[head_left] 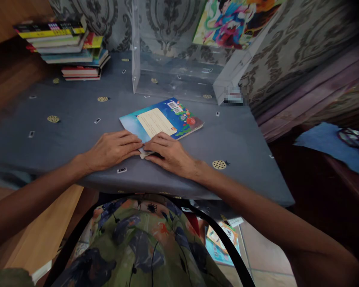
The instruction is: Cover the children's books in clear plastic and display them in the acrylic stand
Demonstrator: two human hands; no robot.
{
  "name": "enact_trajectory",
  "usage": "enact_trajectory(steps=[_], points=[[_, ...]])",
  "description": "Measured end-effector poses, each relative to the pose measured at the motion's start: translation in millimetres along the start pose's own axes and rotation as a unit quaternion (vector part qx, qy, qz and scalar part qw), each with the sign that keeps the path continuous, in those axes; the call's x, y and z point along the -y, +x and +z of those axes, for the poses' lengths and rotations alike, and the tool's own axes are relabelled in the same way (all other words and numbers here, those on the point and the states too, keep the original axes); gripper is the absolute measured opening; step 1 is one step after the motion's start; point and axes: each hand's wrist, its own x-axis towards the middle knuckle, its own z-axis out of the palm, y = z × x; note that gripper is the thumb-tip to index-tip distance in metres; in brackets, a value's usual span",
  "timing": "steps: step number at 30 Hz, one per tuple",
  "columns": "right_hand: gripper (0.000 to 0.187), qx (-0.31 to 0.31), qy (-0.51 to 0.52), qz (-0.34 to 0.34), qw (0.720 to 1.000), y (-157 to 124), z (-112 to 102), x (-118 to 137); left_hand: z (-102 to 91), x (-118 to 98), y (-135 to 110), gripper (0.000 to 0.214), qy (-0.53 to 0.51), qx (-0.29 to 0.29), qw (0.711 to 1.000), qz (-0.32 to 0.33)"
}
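Note:
A thin picture book (164, 119) lies back cover up on the grey tablecloth (77, 115), angled away from me. My left hand (115, 149) rests flat beside its near corner, fingers stretched toward the right. My right hand (169, 153) lies over the book's near corner, its fingers bent and pressing on the cover edge and pages there. The fingertips of both hands almost meet at that corner.
A stack of several books (67, 48) stands at the table's far left. A clear acrylic stand (179, 56) sits at the back against patterned wallpaper, with a colourful poster (233, 22) above. More books (223, 243) lie on the floor under the table's near right edge.

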Motion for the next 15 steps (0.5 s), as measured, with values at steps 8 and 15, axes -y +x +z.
enact_trajectory(steps=[8, 15], points=[[0.016, 0.132, -0.13, -0.076, 0.98, 18, -22, 1, -1.2, 0, 0, 0.032, -0.02, 0.007, 1.0, -0.018], [0.025, 0.105, -0.177, -0.091, 0.974, 9, -20, 1, -7.8, 3, 1, 0.037, -0.069, 0.016, 0.997, 0.001]])
